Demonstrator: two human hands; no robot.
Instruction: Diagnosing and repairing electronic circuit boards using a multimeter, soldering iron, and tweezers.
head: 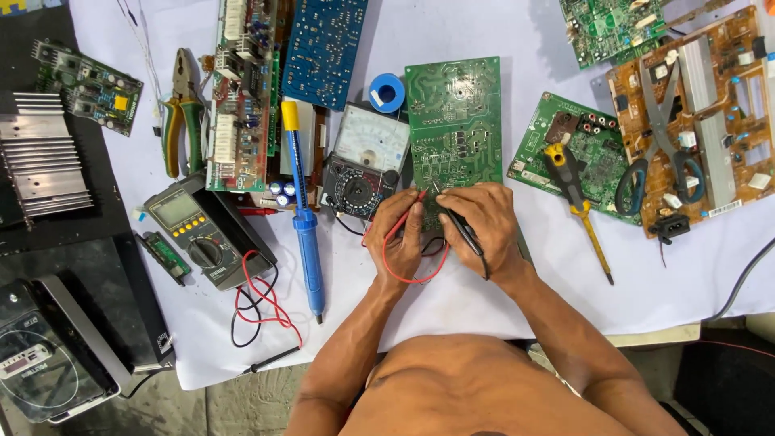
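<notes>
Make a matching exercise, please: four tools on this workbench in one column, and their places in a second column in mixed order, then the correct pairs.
Things:
1. red probe
2. scissors
3. blue desoldering pump
4. pliers

Places:
A. lying on the brown circuit board at the right
B. held in the left hand against the green circuit board
C. near the table's left edge, beside a long board full of components
D. between the digital multimeter and the analog multimeter

Pairs: 1-B, 2-A, 3-D, 4-C
</notes>
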